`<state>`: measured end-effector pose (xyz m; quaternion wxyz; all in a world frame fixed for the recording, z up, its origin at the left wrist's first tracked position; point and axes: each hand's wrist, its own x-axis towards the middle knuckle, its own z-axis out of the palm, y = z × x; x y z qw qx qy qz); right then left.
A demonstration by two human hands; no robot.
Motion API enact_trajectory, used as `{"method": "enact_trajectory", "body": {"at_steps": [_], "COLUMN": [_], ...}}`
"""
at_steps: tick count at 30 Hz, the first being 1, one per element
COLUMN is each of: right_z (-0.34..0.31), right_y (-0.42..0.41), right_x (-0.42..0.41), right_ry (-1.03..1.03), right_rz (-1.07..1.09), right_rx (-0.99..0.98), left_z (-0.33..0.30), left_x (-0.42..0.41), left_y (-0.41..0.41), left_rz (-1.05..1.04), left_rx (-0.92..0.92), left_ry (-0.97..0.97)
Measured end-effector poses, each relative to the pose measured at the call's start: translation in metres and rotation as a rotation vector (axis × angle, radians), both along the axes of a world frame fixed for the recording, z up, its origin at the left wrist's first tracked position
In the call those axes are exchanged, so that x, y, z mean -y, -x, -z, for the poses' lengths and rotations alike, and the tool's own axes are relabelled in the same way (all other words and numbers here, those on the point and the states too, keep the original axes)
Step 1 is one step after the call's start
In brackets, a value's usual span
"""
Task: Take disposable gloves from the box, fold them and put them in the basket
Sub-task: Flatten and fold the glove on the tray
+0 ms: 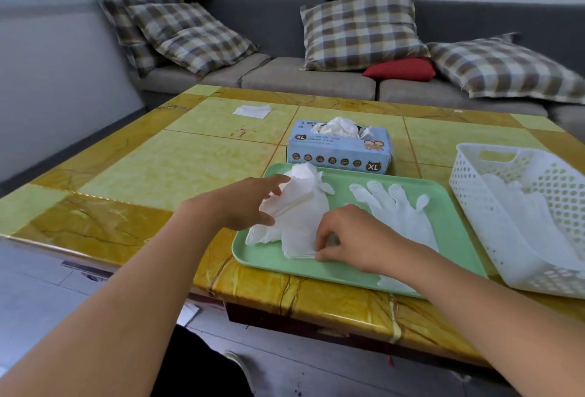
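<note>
A crumpled white glove (296,213) lies on the left part of the green tray (449,206). My left hand (250,203) holds its upper left edge, lifting it. My right hand (351,238) pinches the glove's lower corner against the tray. A second white glove (397,206) lies flat on the tray, fingers pointing away, partly under my right wrist. Behind the tray stands the blue glove box (338,151) with white gloves bulging from its top. The white perforated basket (519,216) at the right holds white folded gloves.
A white slip of paper (252,110) lies far left on the yellow table (177,162). A grey sofa with checked cushions (361,29) and a red cushion (400,69) runs behind the table.
</note>
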<state>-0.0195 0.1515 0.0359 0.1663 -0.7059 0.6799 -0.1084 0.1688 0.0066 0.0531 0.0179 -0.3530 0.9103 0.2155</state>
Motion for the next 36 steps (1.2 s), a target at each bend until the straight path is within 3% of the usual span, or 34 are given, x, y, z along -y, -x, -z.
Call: {"method": "enact_trajectory", "body": {"at_steps": [9,12,24,29,33,36], "right_z": [0.009,0.001,-0.057,-0.063,-0.083,-0.103], "right_y": [0.011,0.016,0.084,0.095,0.113,0.134], "right_x": [-0.008,-0.017,-0.038,-0.048,-0.066,-0.080], "right_ry": [0.040,0.017,-0.062,-0.103,0.028,0.146], "right_rz": [-0.155,-0.197,0.227,0.325,0.379,0.429], "right_rx": [-0.132,-0.083,1.062,1.293,1.509,1.474], "left_z": [0.006,0.012,0.021,0.022,0.020,0.011], "left_x": [0.007,0.007,0.003,-0.001,-0.001,-0.001], "left_y": [0.013,0.017,0.046,0.049,0.049,0.053], "left_rz": [-0.011,-0.048,-0.294,-0.328,-0.340,-0.263], "left_rx": [0.021,0.027,-0.021,-0.006,0.000,0.067], "left_ry": [0.041,0.102,0.307,0.333,0.319,0.266]}}
